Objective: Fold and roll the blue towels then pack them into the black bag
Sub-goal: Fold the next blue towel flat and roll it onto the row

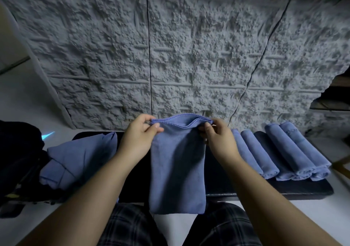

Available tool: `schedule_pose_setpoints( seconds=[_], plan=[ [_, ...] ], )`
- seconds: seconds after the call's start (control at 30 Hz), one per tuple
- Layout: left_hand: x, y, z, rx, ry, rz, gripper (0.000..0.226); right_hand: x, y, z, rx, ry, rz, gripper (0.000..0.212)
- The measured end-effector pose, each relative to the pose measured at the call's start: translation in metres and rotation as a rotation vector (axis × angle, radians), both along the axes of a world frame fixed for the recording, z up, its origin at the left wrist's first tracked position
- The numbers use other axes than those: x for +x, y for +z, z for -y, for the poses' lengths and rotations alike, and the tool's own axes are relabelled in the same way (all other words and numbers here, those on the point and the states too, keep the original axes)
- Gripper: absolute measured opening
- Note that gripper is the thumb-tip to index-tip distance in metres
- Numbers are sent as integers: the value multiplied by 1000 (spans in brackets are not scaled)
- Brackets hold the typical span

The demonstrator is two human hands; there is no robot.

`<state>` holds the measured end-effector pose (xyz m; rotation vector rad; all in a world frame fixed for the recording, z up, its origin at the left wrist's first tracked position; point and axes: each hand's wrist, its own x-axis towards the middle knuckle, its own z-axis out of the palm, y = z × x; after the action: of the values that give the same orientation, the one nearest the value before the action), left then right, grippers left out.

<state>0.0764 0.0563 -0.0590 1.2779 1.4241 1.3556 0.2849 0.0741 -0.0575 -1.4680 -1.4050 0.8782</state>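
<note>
A blue towel (178, 168), folded in half lengthwise, hangs in front of me over the black mat (246, 190). My left hand (140, 134) pinches its top left corner and my right hand (217, 138) pinches its top right corner. Its lower end reaches below the mat's front edge, over my lap. Several rolled blue towels (284, 155) lie side by side on the mat's right part. A loose heap of unfolded blue towels (75, 156) sits on the left. The black bag (17, 155) lies at the far left, partly cut off by the frame's edge.
A rough grey textured wall panel (180, 52) rises right behind the mat. The mat lies on a white table (318, 213). My legs in checked trousers (132, 226) are below the table's front edge. A wooden edge (342, 167) shows at the far right.
</note>
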Motion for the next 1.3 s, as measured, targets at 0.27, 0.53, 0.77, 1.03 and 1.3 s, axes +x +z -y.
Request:
schedule_pose_setpoints(
  seconds=[0.27,0.53,0.77,1.03,1.3],
  plan=[
    [6,-83,23,-121,-440,-436,86,3,-67,8,-182,371,234,86],
    [16,-143,86,34,-485,-924,66,13,-129,69,169,424,527,24],
    [27,-158,97,64,-475,-1266,110,20,-144,85,249,438,618,22],
    [28,-169,93,176,-379,-1416,118,15,-147,95,324,459,845,53],
    [26,-155,100,207,-333,-1304,87,11,-145,103,339,525,921,71]
  ],
)
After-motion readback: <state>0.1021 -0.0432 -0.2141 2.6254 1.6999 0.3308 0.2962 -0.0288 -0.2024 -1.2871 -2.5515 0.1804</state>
